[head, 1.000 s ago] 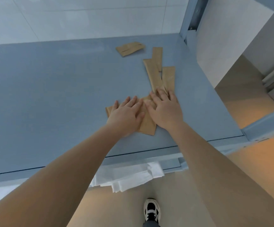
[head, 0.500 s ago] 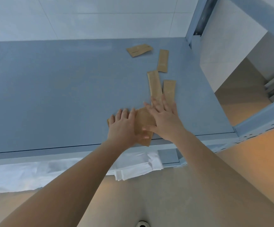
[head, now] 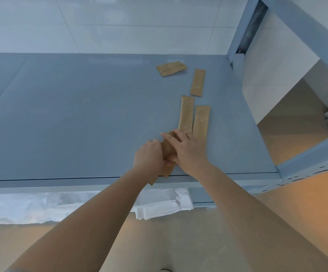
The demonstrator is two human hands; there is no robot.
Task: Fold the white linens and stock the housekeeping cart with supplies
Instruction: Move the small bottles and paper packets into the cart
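A small stack of brown paper packets point(head: 167, 148) lies at the front edge of the blue-grey cart top point(head: 71, 118). My left hand point(head: 149, 158) curls round the stack's left side, its lower end poking out over the edge. My right hand point(head: 184, 150) lies over the stack from the right, fingers stretched across it, thumb underneath. Two long packets point(head: 186, 114) point(head: 201, 120) lie side by side just beyond my right hand. A shorter packet point(head: 198, 81) and a wider one point(head: 171, 68) lie farther back. Folded white linens point(head: 159, 205) sit on the shelf below.
The cart's blue metal upright point(head: 243, 30) rises at the back right corner, and a side rail point(head: 312, 160) runs along the right. A white tiled wall stands behind the cart. Beige floor lies below and to the right.
Both hands slid the gathered packets toward the front edge and bunched them into a narrower stack. My left hand went from flat to curled round it. The long packets stayed behind.
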